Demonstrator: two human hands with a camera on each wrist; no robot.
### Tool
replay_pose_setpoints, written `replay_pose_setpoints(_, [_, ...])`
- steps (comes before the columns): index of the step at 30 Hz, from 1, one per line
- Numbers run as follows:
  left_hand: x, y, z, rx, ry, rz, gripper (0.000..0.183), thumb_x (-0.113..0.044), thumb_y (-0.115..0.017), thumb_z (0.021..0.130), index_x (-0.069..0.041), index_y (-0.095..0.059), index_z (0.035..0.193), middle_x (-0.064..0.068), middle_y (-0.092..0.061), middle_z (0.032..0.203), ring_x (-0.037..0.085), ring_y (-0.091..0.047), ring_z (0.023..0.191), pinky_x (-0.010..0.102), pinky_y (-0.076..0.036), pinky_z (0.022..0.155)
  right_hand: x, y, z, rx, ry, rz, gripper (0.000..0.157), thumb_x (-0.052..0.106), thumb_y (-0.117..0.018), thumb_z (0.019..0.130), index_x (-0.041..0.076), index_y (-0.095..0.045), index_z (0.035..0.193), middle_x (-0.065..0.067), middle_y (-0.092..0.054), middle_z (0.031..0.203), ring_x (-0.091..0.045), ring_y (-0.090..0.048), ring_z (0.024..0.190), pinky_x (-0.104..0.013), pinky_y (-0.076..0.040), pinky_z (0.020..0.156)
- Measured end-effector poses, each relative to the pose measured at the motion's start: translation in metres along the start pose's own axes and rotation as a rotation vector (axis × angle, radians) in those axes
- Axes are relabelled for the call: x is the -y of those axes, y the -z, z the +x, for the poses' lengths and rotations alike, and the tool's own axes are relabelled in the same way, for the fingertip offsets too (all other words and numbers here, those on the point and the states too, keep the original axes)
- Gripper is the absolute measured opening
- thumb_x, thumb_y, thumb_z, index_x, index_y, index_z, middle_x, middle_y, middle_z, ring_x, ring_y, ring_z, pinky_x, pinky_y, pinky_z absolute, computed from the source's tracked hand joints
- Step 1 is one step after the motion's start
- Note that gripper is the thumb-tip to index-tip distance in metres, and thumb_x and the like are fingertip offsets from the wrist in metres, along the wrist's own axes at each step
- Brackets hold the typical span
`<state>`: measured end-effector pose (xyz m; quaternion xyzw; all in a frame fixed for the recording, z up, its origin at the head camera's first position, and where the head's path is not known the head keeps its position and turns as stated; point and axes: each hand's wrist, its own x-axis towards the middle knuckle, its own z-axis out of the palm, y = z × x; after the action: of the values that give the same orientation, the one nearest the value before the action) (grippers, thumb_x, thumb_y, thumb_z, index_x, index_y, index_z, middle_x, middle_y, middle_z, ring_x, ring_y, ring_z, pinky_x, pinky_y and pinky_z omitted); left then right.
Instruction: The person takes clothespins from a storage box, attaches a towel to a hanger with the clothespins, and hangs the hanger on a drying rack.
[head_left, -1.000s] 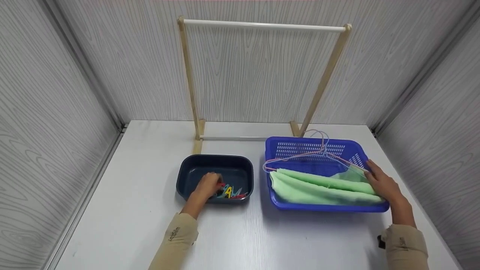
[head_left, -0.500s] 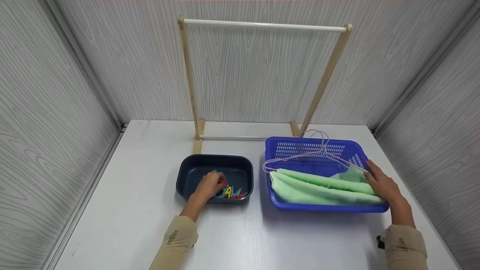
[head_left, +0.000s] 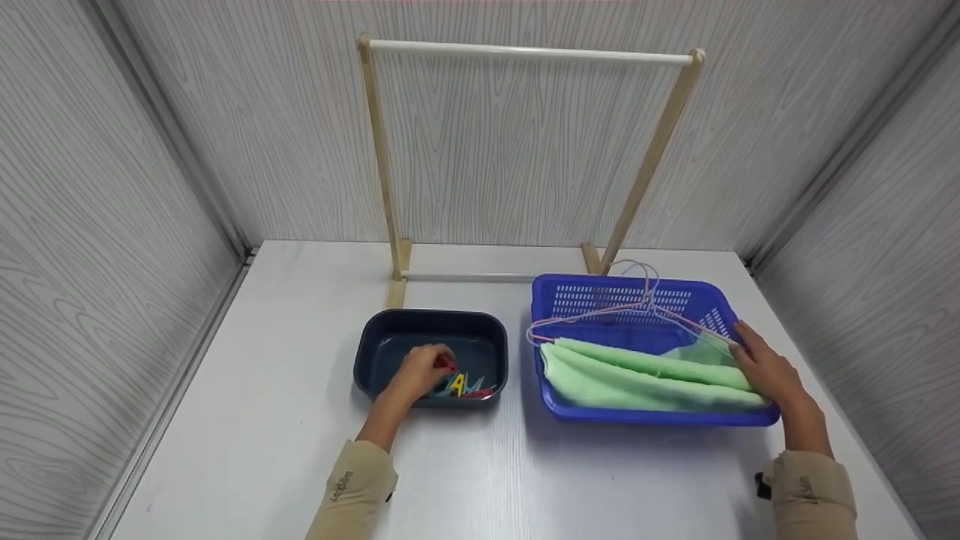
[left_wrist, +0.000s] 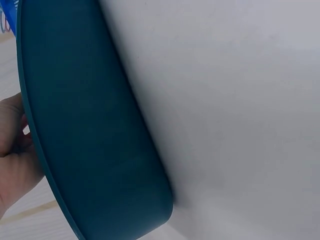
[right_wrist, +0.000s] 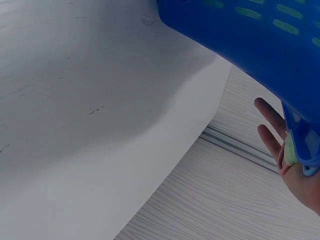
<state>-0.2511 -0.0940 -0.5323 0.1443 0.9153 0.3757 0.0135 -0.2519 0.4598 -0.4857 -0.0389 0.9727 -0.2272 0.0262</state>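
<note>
In the head view my left hand (head_left: 420, 371) is down inside a dark blue-green tub (head_left: 367, 341), its fingers pinching a red clothespin (head_left: 448, 365). Several more clothespins, among them a yellow one (head_left: 457, 385), lie in the tub's front right corner. The left wrist view shows mostly the tub's outer wall (left_wrist: 95, 125), with a bit of red between finger and thumb. My right hand (head_left: 763, 369) rests on the right rim of a blue basket (head_left: 555, 397). Its fingers stretch out past the rim in the right wrist view. Green cloth (head_left: 645, 386) and two wire hangers (head_left: 600, 311) lie in the basket.
Behind the tub and basket stands a wooden rack (head_left: 379, 150) with a white top bar (head_left: 525, 51). The hanger hooks reach over the basket's back rim beside the rack's right foot. Wood-patterned walls enclose the white table (head_left: 247, 390) at the back and sides.
The left hand has lifted slightly within the tub, and red now shows between its fingers. The right hand, basket and cloth have stayed put.
</note>
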Motion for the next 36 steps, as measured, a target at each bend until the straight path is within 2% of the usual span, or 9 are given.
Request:
replay_pose_setpoints(7, [-0.0006, -0.0018, -0.0025, -0.092, -0.007, -0.014, 0.016, -0.008, -0.070, 0.081, 0.002, -0.061, 0.089, 0.008, -0.063, 0.076, 0.021, -0.061, 0.070, 0.034, -0.050, 0.063, -0.0001, -0.0007, -0.0011, -0.007, 0.010, 0.006, 0.061, 0.040, -0.027, 0.100, 0.000, -0.017, 0.145, -0.024, -0.014, 0.147, -0.058, -0.022, 0.119, -0.071, -0.019, 0.086])
replay_pose_setpoints(12, [0.0000, -0.0001, -0.0029, -0.067, -0.008, -0.053, 0.017, -0.008, -0.070, 0.081, 0.002, -0.059, 0.090, 0.005, -0.062, 0.073, 0.017, -0.059, 0.066, 0.032, -0.049, 0.060, -0.0006, -0.0002, -0.0032, -0.006, 0.005, 0.002, 0.060, 0.039, -0.027, 0.100, 0.001, -0.016, 0.145, -0.024, -0.014, 0.147, -0.059, -0.021, 0.119, -0.070, -0.019, 0.086])
replay_pose_setpoints(17, [-0.0002, 0.0026, -0.0028, -0.027, 0.008, -0.100, 0.019, -0.007, -0.072, 0.079, 0.002, -0.061, 0.093, 0.007, -0.064, 0.077, 0.017, -0.061, 0.070, 0.031, -0.051, 0.062, -0.0008, -0.0001, -0.0030, -0.008, 0.005, -0.002, 0.060, 0.039, -0.027, 0.100, 0.000, -0.016, 0.145, -0.025, -0.014, 0.146, -0.059, -0.021, 0.119, -0.071, -0.018, 0.086])
replay_pose_setpoints(24, [0.0004, 0.0028, -0.0046, 0.005, 0.037, -0.107, 0.019, -0.002, -0.069, 0.080, 0.004, -0.062, 0.097, 0.008, -0.064, 0.082, 0.018, -0.061, 0.074, 0.031, -0.051, 0.064, 0.0007, 0.0008, -0.0012, -0.015, 0.006, -0.005, 0.061, 0.040, -0.028, 0.100, 0.001, -0.017, 0.145, -0.026, -0.015, 0.146, -0.060, -0.021, 0.118, -0.071, -0.017, 0.087])
replay_pose_setpoints(29, [0.0006, 0.0020, -0.0063, -0.022, 0.064, -0.114, 0.023, -0.001, -0.064, 0.082, 0.007, -0.058, 0.103, 0.009, -0.063, 0.083, 0.018, -0.059, 0.073, 0.033, -0.050, 0.065, -0.0002, -0.0007, -0.0011, -0.019, 0.006, 0.000, 0.061, 0.040, -0.028, 0.100, 0.001, -0.017, 0.145, -0.026, -0.015, 0.145, -0.059, -0.021, 0.118, -0.070, -0.018, 0.086])
replay_pose_setpoints(36, [0.0011, 0.0018, -0.0069, -0.088, 0.011, -0.110, 0.024, 0.001, -0.061, 0.085, 0.011, -0.052, 0.106, 0.013, -0.062, 0.084, 0.022, -0.062, 0.070, 0.035, -0.051, 0.064, 0.0007, -0.0005, -0.0012, -0.022, 0.004, -0.005, 0.060, 0.039, -0.028, 0.100, 0.000, -0.017, 0.144, -0.026, -0.017, 0.145, -0.059, -0.023, 0.117, -0.070, -0.020, 0.085])
